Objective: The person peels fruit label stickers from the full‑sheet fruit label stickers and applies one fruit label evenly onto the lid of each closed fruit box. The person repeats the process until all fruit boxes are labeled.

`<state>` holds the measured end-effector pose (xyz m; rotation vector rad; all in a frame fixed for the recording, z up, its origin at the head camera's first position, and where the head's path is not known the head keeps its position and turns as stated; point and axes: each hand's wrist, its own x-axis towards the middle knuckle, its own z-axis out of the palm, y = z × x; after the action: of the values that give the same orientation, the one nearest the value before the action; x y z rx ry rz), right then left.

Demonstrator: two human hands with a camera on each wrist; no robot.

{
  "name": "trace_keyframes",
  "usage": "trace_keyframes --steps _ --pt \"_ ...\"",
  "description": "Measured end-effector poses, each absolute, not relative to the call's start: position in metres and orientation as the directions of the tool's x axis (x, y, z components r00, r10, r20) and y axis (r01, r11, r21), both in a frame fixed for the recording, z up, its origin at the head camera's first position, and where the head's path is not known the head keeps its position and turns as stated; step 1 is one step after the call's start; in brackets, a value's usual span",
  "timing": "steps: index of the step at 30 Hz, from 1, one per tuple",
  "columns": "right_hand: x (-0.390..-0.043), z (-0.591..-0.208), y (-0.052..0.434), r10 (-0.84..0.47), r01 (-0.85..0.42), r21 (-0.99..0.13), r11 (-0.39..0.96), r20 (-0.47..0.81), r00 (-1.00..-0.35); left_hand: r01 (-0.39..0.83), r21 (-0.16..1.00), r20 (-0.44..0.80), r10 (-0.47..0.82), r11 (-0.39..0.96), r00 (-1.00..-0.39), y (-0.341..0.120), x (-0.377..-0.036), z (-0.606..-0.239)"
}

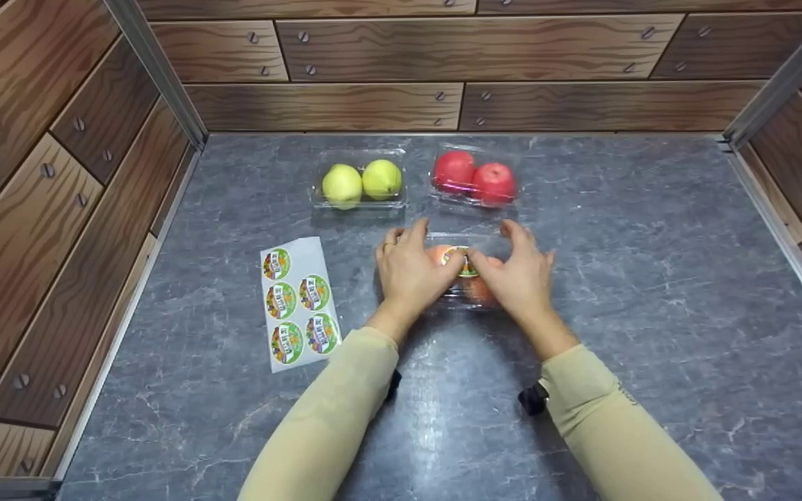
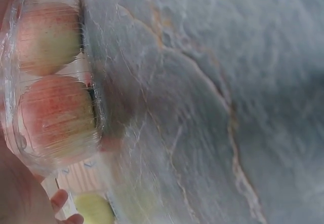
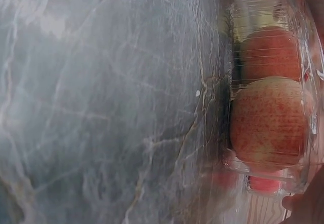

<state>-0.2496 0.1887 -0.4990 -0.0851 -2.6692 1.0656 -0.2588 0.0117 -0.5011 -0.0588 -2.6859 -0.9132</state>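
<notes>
Near the middle of the grey marbled worktop [image 1: 651,292], walled by wood-grain panels [image 1: 60,209], both hands, left [image 1: 411,271] and right [image 1: 521,275], seemingly press spread fingers on a clear fruit box [image 1: 469,268].

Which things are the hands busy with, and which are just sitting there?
Busy with:
left hand and right hand, both on the clear plastic box of two reddish apples
round colourful sticker on its lid

Just sitting:
white sheet of round stickers
clear box of two yellow-green apples
clear box of two red apples
</notes>
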Motion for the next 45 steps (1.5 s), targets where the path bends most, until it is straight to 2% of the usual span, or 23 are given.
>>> trace_keyframes --steps 45 --pt "-0.2496 -0.5010 0.1886 0.159 -0.057 -0.679 0.732 0.252 -0.955 0.163 0.622 0.351 -0.087 0.766 -0.933 0.0121 -0.2592 -0.5068"
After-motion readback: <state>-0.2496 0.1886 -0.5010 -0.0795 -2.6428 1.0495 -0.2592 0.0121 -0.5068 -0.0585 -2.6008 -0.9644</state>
